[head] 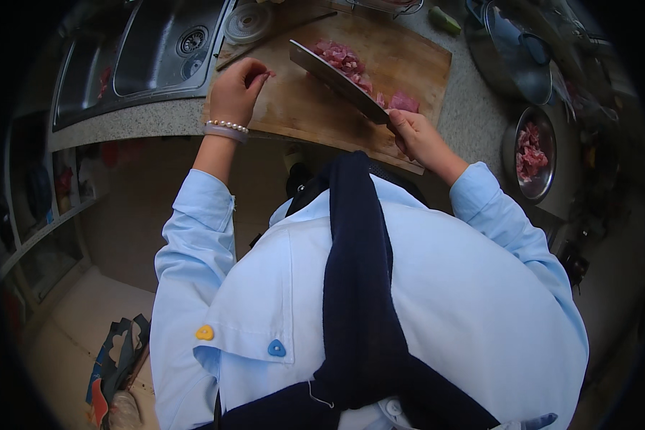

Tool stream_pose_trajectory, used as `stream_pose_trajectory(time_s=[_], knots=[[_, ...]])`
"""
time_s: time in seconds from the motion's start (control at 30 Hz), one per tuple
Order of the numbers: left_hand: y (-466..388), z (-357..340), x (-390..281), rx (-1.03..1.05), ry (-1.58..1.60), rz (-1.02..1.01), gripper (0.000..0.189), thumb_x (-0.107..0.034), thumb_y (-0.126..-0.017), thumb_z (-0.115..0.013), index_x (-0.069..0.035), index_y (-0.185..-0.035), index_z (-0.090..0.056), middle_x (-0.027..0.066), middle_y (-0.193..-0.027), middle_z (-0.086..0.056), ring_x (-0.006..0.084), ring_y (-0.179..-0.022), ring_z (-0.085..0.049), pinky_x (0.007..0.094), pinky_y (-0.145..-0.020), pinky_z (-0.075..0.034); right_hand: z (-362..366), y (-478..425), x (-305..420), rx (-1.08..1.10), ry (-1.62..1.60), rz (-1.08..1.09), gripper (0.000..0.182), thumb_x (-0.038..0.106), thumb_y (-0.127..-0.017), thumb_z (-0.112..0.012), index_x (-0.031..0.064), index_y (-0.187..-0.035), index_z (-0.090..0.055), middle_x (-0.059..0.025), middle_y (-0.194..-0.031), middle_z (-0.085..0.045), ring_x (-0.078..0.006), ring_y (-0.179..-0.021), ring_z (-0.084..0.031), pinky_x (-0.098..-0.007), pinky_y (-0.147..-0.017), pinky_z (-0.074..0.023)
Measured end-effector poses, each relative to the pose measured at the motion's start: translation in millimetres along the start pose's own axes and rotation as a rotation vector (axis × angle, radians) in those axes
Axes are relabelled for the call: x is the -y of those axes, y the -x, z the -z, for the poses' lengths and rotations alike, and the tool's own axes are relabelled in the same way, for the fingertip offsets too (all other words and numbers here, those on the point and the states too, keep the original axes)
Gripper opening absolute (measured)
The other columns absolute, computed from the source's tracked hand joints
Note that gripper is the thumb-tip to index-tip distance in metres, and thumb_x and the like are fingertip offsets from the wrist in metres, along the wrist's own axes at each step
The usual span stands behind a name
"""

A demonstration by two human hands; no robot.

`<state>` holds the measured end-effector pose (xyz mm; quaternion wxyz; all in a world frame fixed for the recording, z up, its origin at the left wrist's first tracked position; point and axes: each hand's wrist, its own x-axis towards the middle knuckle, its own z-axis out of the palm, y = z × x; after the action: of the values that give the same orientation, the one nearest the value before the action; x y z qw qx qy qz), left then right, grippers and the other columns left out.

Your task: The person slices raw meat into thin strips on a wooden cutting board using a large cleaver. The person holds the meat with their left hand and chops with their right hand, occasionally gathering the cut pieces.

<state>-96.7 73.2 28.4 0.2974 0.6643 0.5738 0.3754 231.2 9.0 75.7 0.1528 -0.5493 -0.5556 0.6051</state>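
Observation:
My right hand [420, 141] grips the handle of a cleaver [338, 80], whose broad blade slants up and left over a wooden cutting board [290, 107]. Along the blade's far side lies a pile of cut raw meat [344, 58], with a larger raw piece [404, 101] near the handle. My left hand [238, 88] is above the board's left edge, thumb and forefinger pinched on a small scrap of meat [270, 74]. The cleaver's handle is mostly hidden in my right fist.
A steel double sink [156, 88] adjoins the board on the left. A translucent round lid [247, 22] and a thin dark stick [285, 38] lie at the board's far left. On the right stand a large lidded pot [508, 59] and a steel bowl [551, 183] holding raw meat.

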Motion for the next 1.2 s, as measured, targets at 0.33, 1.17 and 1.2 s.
stream_pose_trajectory(time_s=[0.33, 1.17, 1.2], knots=[[-38, -58, -35, 0.170, 0.155, 0.085, 0.020, -0.016, -0.090, -0.053, -0.008, -0.103, -0.065, 0.0099, -0.109, -0.063, 0.0247, -0.094, -0.061, 0.0342, -0.080, -0.049, 13, 2, 35, -0.007, -0.671, -0.111, 0.064, 0.067, -0.088, -0.029, 0.0067, -0.082, -0.049, 0.0022, -0.053, -0.041, -0.0063, -0.040, -0.034, -0.0207, -0.041, -0.0318], [-35, -118, -111, 0.311, -0.645, -0.557, 0.044, -0.038, -0.085, -0.058, -0.015, -0.122, -0.055, 0.0108, -0.130, -0.049, 0.0315, -0.126, -0.037, 0.0459, -0.103, -0.026, 73, 87, -57, -0.252, -0.964, 0.011, 0.068, 0.070, -0.087, -0.020, 0.0131, -0.052, -0.033, 0.0070, -0.045, -0.027, -0.0041, -0.038, -0.028, -0.0190, -0.040, -0.0308], [-38, -127, -120, 0.460, -0.574, -0.436, 0.040, -0.037, -0.083, -0.060, -0.014, -0.115, -0.059, 0.0107, -0.125, -0.053, 0.0317, -0.121, -0.041, 0.0437, -0.100, -0.031, 72, 92, -62, -0.279, -0.960, 0.004, 0.068, 0.070, -0.087, -0.021, 0.0127, -0.053, -0.034, 0.0067, -0.046, -0.028, -0.0046, -0.038, -0.029, -0.0191, -0.040, -0.0310]])
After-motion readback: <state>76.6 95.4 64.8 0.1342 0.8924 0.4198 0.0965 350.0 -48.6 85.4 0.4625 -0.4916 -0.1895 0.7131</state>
